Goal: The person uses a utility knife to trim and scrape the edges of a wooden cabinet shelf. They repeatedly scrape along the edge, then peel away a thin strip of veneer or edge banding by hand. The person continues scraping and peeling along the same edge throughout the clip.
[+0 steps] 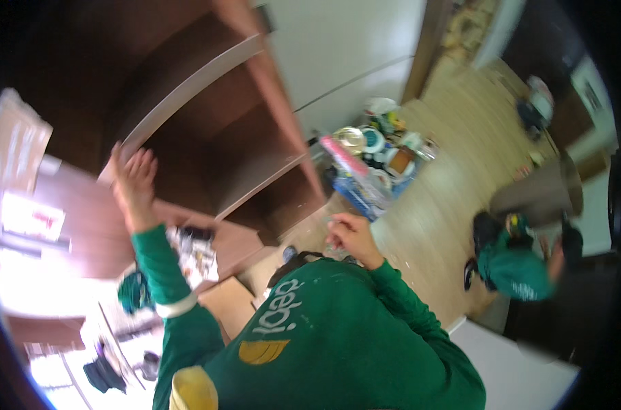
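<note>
My left hand [134,184] is raised at the left, fingers spread, at the pale edge of a shelf [187,89] in the brown wooden cabinet [235,143]; whether it touches that edge I cannot tell. My right hand [351,238] is low in front of my green shirt [338,328], fingers curled around something small that I cannot make out. Above the right hand, clutter [385,147] of round containers, a pink roll and blue items lies on the floor beside the cabinet.
A co-worker in green [519,266] crouches at the right by a dark cylindrical shape [529,191]. Another bundle [534,102] is farther back on the wood-look floor [461,130]. Papers [194,249] and a cardboard panel [222,297] are below my left arm. A white door panel [338,48] stands behind.
</note>
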`<state>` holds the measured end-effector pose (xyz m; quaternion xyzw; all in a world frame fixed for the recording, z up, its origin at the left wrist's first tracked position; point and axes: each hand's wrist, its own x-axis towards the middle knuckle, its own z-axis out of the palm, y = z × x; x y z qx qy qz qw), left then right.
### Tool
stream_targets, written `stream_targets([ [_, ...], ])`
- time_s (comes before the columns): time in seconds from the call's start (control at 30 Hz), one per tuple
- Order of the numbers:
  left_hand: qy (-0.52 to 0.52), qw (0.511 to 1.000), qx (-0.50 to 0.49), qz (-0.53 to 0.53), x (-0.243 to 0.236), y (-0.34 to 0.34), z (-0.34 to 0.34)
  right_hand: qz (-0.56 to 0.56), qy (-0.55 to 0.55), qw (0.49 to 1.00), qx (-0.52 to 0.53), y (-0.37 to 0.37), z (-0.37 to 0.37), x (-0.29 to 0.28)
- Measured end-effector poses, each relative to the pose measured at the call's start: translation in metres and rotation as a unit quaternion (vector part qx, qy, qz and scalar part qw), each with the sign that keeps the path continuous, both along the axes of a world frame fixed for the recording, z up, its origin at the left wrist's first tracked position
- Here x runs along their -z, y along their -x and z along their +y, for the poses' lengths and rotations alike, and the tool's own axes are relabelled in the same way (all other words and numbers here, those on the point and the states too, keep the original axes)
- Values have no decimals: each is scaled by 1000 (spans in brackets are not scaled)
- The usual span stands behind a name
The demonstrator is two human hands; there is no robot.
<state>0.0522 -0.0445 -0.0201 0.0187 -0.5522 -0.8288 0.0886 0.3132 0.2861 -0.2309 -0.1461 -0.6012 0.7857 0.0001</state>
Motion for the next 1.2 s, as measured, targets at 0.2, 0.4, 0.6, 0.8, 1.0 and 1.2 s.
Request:
stream_targets([
  [0.2,5,999,-38,-35,-6,12,-26,3,-38,980,195,-32,88,25],
  [0.4,-50,997,-31,-59,5,28,-34,-103,-154,847,499,-134,252,-16],
  [0.6,8,998,-28,51,33,47,-23,-51,-170,793,582,-185,294,-62],
  [0.8,43,998,-14,39,49,64,-16,-107,-149,789,586,-201,298,-48],
  [1.0,66,995,-28,64,54,63,-17,-230,-115,689,678,-267,310,48],
  [1.2,67,995,26,76,56,82,-37,-270,-19,793,546,-256,235,146],
])
